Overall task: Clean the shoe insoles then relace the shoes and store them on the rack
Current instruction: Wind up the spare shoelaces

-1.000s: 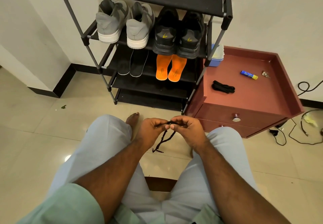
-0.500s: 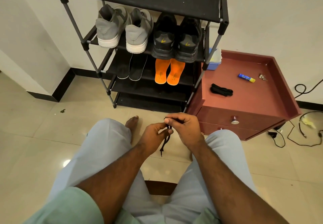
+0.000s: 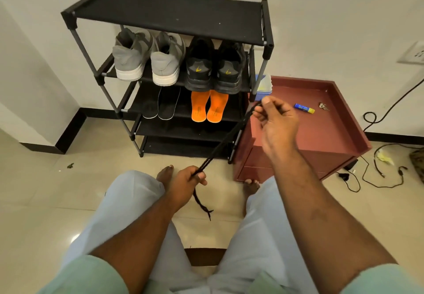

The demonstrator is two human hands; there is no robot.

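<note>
Shoelace (image 3: 226, 137), black, doubled: I pinch its upper end in my right hand (image 3: 276, 119), grip its lower part in my left hand (image 3: 187, 184); tail dangles over the floor (image 3: 46, 192). Rack (image 3: 267, 48): grey shoes (image 3: 146, 57), black shoes (image 3: 214, 64), orange insoles (image 3: 209, 105) below. Cabinet (image 3: 321, 130) just right.

No words or numbers can be read anywhere. A small yellow swoosh-like mark is seen on the heel of each black shoe (image 3: 199, 68) on the rack (image 3: 169, 13), near the shelf's right end, but no brand name can be made out. Small print is seen on the orange insoles (image 3: 209, 106) one shelf down & on the blue and yellow tube (image 3: 304, 107) on the red cabinet (image 3: 339, 137): too small to read.
</note>
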